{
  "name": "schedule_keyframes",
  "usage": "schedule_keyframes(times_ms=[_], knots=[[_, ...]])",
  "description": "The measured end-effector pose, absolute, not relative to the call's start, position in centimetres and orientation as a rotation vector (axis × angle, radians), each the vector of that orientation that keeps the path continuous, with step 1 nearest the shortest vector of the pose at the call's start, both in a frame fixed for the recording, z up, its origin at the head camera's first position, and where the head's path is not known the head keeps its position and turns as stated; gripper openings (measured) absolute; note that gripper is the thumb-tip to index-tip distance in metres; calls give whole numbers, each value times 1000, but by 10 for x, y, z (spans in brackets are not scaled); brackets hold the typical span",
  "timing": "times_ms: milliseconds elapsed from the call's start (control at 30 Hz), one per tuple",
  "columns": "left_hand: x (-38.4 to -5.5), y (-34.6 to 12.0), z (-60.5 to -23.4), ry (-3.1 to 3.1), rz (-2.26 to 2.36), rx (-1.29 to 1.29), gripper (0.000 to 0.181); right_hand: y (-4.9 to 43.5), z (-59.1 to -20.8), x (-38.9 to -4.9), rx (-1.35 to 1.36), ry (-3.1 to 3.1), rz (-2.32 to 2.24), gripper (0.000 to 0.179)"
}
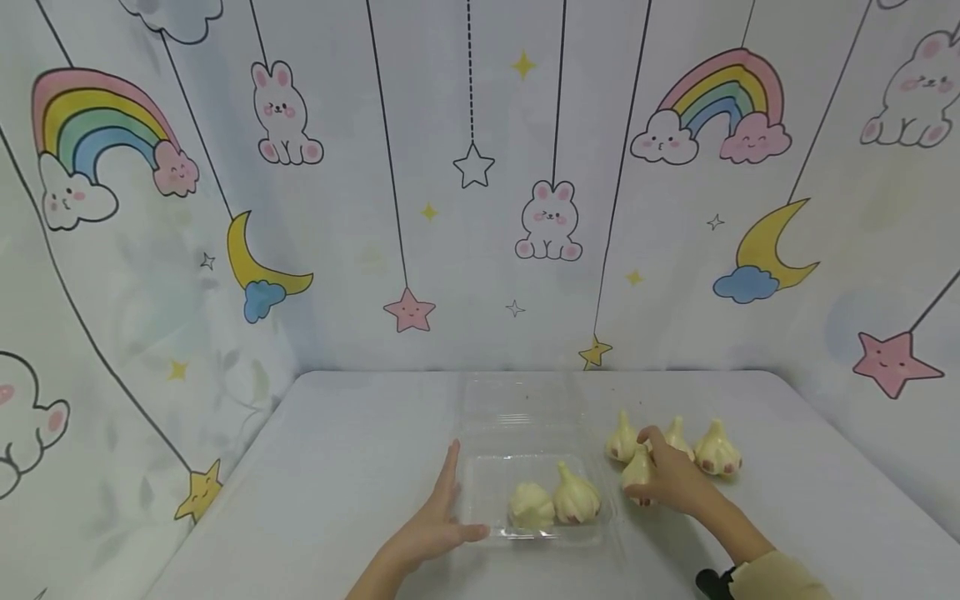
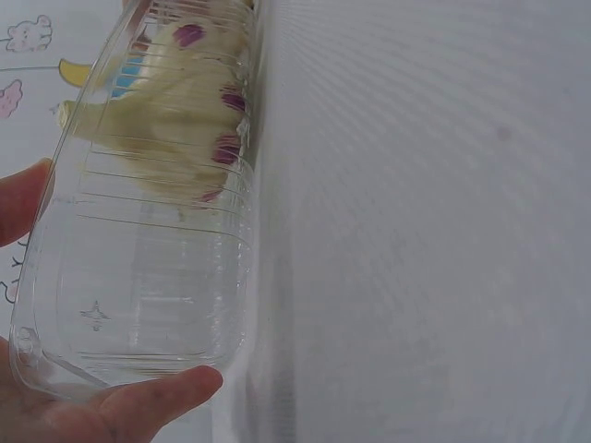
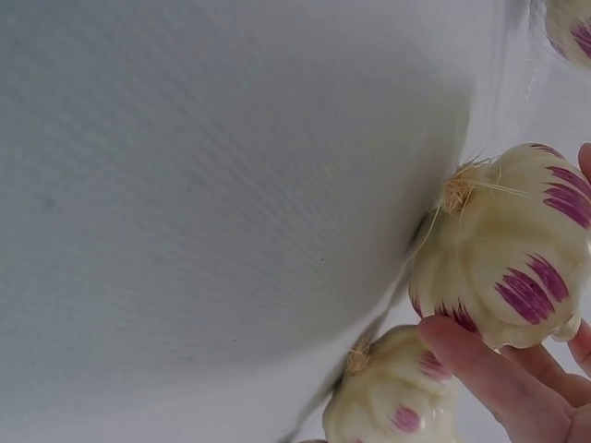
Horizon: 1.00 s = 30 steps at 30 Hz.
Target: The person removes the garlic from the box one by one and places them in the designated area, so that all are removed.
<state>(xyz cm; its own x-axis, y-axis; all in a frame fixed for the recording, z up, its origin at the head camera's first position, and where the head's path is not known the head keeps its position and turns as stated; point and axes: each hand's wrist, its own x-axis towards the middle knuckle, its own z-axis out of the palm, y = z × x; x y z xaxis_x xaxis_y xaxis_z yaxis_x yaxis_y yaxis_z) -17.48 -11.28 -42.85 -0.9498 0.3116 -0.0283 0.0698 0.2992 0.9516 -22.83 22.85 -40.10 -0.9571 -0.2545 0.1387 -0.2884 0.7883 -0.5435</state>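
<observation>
A clear plastic clamshell container [image 1: 487,483] lies on the table, its lid [image 1: 517,400] folded back behind the base. Two pale garlic bulbs are inside, one tipped [image 1: 532,506] and one with its stem up [image 1: 577,495]. My left hand [image 1: 435,525] rests against the container's left front corner, thumb and fingers outstretched along it. To the right of the container, my right hand [image 1: 671,479] grips a garlic bulb [image 3: 508,249] with purple streaks and a tuft of roots. Its roots hang close over the table in the right wrist view.
Three more garlic bulbs stand around the right hand: one behind the gripped bulb [image 1: 622,439], one partly hidden behind the fingers [image 1: 678,435], and one farther right [image 1: 717,450]. A white table [image 1: 337,458] meets a patterned curtain [image 1: 480,250] behind.
</observation>
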Motion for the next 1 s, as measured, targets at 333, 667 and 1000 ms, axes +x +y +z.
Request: schedule_keyframes(times_ms=[333,667,1000], knots=[[-175,-113,-428,2350,1716,369,116,226,-402,-229,434,-2915,865,72],[-176,-113,-428,2361,1708,365,116,226,-399,-227,406,-2959,904,72],[-176,-112,-429,2363,1699,363,116,229,-387,-221,388,-2928,853,67]])
